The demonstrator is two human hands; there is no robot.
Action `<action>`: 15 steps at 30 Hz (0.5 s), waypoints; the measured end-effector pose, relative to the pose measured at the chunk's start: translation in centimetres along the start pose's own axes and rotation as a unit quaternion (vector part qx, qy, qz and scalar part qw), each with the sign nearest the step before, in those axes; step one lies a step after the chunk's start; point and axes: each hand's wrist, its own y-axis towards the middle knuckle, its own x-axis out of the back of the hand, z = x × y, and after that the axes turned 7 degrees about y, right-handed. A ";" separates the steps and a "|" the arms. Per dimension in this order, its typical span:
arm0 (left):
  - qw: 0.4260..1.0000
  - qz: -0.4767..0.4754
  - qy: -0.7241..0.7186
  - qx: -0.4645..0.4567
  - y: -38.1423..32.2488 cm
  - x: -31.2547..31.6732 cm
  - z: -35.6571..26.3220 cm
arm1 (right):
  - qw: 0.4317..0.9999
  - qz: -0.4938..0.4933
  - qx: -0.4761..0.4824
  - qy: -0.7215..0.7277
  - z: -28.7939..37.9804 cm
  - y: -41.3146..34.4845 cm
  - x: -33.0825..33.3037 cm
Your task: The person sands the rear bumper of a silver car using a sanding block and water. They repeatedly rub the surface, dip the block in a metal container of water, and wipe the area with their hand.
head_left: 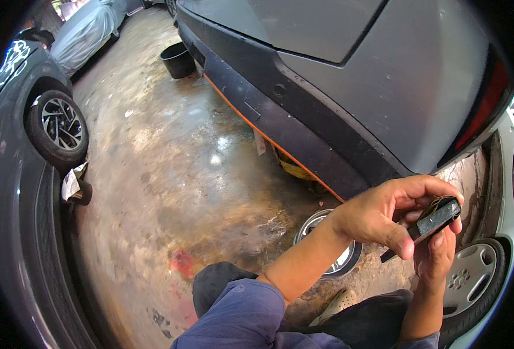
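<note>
A small dark block with a strip of sheet wrapped over it, perhaps a sanding block, [435,220] is held in front of the car's rear corner. My left hand [383,213] reaches across from the left, its thumb on the near side of the block and its fingers curled over the far side. From below, my right hand [437,251] holds the same block, with its thumb against the underside. Beneath my left forearm stands a round basin [357,257], partly hidden. The grey car's rear bumper [309,131], with scattered droplets or specks, lies just beyond the hands.
A black bucket [178,61] stands on the wet concrete floor [165,152] at the bumper's far end. Another grey car [13,174] lines the left side, a dark container [82,194] beside it. A covered car [89,35] is behind. A pale car's wheel [474,279] is close at right.
</note>
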 end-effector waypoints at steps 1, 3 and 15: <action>1.000 0.001 -0.010 0.008 0.0 0.0 0.0 | 1.000 0.000 0.005 -0.014 -0.2 -0.2 0.3; 1.000 0.006 -0.024 0.017 0.2 0.1 0.6 | 0.999 0.002 0.016 -0.039 -0.5 -0.8 0.8; 0.971 -0.198 0.124 -0.038 2.7 -1.4 6.9 | 0.845 -0.120 0.283 -0.437 1.9 1.4 2.5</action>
